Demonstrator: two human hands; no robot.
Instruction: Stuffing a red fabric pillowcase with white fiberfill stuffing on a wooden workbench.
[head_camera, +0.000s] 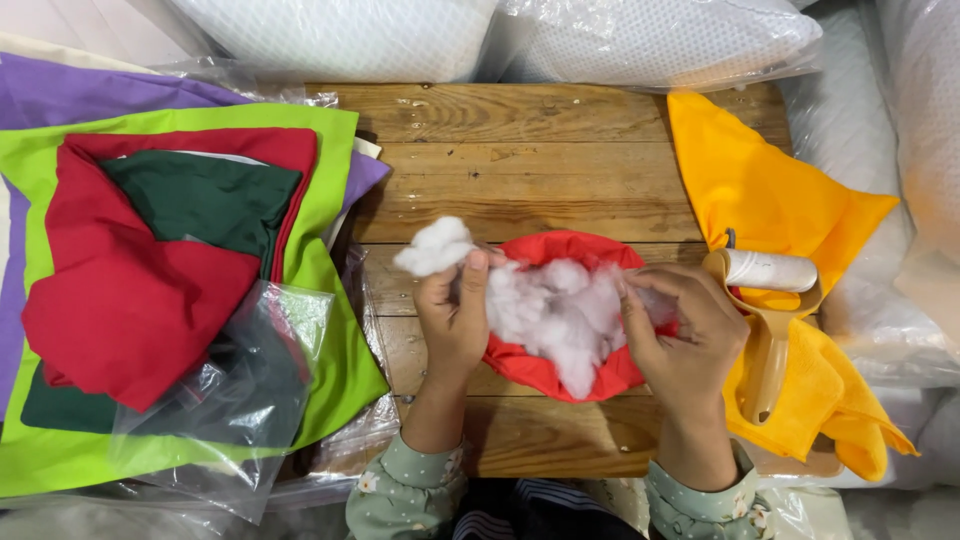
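A clump of white fibre stuffing (555, 305) was pinched by the left hand (455, 315) and the right hand (680, 335) over a red fabric cover (560, 365) on the wooden plank table (520, 150). A lint roller (765, 300) was laid on yellow cloth (770, 190) beside.

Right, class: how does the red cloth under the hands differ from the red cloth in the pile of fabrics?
The red cloth under the hands is bunched up, with white stuffing on it; the red cloth in the pile lies flatter and looks larger. The first sits on the wooden table, the second on green fabric. Both are plain red.
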